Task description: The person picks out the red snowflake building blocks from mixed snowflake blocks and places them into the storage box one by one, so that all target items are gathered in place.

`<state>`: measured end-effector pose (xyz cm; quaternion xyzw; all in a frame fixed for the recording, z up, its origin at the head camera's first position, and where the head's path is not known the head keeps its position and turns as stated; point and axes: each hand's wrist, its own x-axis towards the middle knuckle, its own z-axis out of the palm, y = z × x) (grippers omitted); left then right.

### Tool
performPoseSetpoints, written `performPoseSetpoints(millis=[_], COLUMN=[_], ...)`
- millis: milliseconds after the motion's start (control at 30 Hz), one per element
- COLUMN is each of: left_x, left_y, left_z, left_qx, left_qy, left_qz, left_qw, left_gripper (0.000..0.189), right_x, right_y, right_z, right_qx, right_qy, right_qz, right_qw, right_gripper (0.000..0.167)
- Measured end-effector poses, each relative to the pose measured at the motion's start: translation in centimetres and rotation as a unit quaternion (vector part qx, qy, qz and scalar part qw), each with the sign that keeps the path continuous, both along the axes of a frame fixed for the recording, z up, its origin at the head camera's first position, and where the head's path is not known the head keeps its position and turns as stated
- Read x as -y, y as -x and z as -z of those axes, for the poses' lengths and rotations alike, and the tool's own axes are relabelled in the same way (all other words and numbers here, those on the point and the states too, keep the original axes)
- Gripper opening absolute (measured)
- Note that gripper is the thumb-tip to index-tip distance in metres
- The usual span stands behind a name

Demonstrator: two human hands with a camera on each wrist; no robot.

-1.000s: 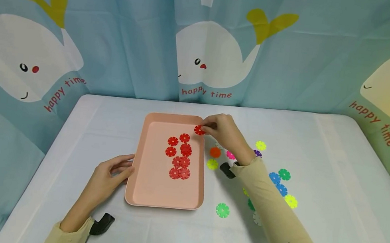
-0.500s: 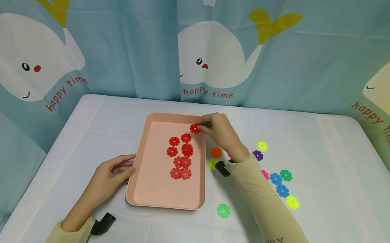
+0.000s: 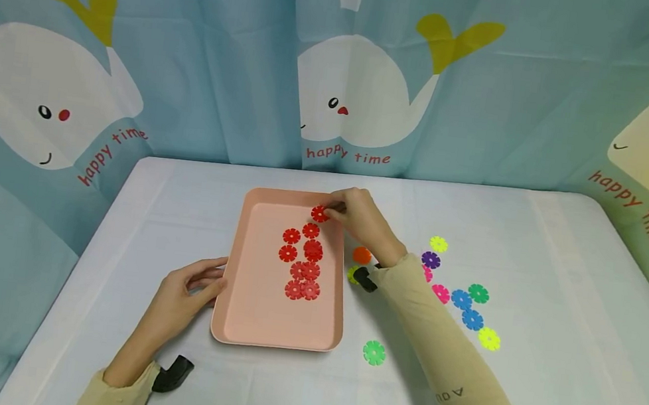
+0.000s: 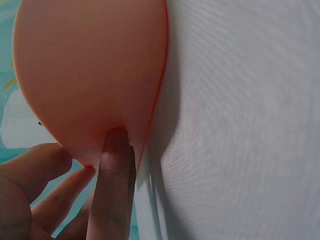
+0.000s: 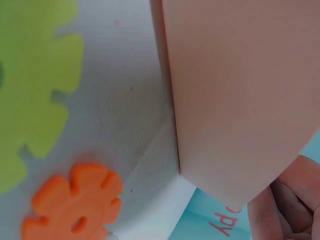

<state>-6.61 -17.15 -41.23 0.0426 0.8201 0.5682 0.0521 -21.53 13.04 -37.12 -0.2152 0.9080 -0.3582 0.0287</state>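
In the head view, my left hand holds the left edge of a pink rectangular tray. The left wrist view shows its fingers against the tray's outer wall. My right hand pinches a red snowflake disc between thumb and fingertips, over the tray's far right corner. Several red snowflake discs lie inside the tray, toward the right, some overlapping. In the right wrist view, curled fingers show beyond the tray wall, which hides the pinched disc.
Right of the tray lie loose snowflake discs: orange, purple, blue, light green and yellow. The right forearm passes above this area. A printed curtain hangs behind the white table.
My right hand has moved a little left, bringing the red snowflake disc from the tray's right rim to inside its far right corner. My left hand stays at the tray edge.
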Motion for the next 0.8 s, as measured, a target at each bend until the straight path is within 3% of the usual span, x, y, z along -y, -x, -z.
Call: performPoseSetpoints(millis=[800], left_x=[0.1], left_y=[0.1], left_z=[0.2], left_qx=[0.000], left_qy=[-0.003], left_qz=[0.000], left_qw=[1.0000], left_gripper=[0.040], right_x=[1.4], right_y=[1.5], right_z=[0.9], right_qx=[0.013], right_qy=[-0.031], right_qz=[-0.023], right_qw=[0.9992], right_gripper=[0.016])
